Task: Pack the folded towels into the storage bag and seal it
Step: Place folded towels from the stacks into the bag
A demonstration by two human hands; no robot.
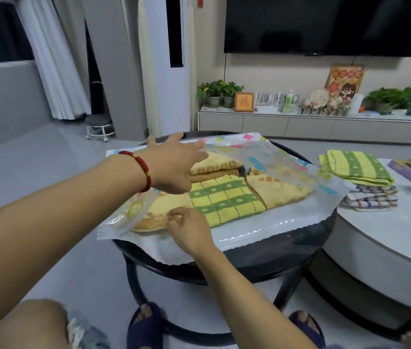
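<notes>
The storage bag [270, 157] lay across the round dark bench [287, 250] at the middle of the frame, and I saw its clear printed top sheet lifted above the towels inside. A green-and-yellow checked towel [224, 200] sat at the bag's mouth between orange-yellow towels [214, 167]. My left hand [174, 167], fingers stretched out and nearly straight, reached into the opening under the lifted sheet, above the far orange-yellow towel. My right hand [189, 227], lower in the frame, had its fingers curled and pinched the edge of the nearest orange-yellow towel. To the right, on a pale round bench [388, 235], more folded towels [360, 177] waited in a stack outside the bag.
</notes>
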